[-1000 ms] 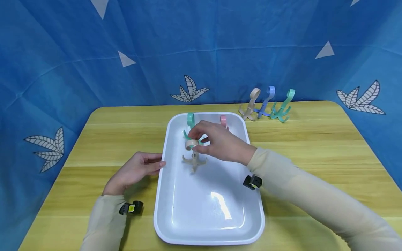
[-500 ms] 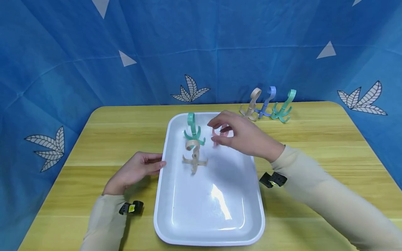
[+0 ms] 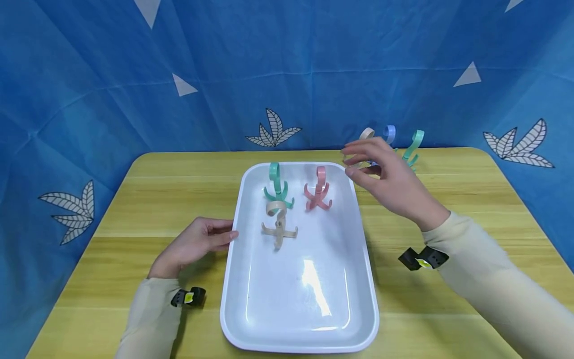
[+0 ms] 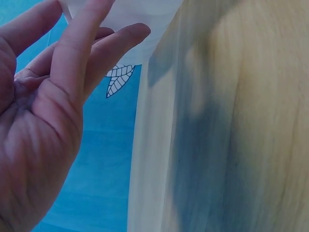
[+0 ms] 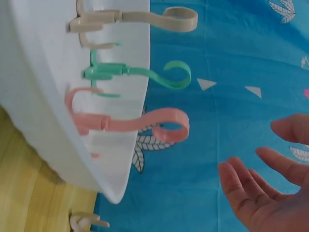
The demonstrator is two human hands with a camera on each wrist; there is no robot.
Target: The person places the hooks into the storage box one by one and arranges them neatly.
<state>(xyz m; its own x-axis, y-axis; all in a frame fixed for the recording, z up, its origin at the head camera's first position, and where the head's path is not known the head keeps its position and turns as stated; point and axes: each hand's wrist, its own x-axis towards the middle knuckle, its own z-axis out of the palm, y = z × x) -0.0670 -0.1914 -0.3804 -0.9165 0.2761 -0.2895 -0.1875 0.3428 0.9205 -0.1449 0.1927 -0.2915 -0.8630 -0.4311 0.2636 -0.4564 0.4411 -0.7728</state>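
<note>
A white tray [image 3: 278, 299] holds three upright multi-prong hooks: green [image 3: 275, 174], pink [image 3: 320, 187] and beige [image 3: 279, 230]. My left hand [image 3: 190, 247] holds the tray's left rim, thumb over the edge and fingers against the outer wall. Past the tray's far right corner, my right hand [image 3: 392, 177] hovers with relaxed, parted fingers and nothing between them. It partly hides another beige hook [image 3: 366, 133], a blue hook [image 3: 390, 132] and a second green hook [image 3: 414, 144]. In the right wrist view the pink hook [image 5: 169, 118] stands nearest, apart from the hand.
The tray stands on a wood-grain table [image 3: 179, 179] with rounded far corners. A blue cloth [image 3: 215, 75] with white triangles and leaf prints hangs behind the table. Both forearms wear pale sleeves [image 3: 489, 274] with small black wrist cameras [image 3: 423, 258].
My right hand has let go of the beige hook in the tray and moved right, past the pink hook, to the hooks at the back right. The left hand stays at the rim.
</note>
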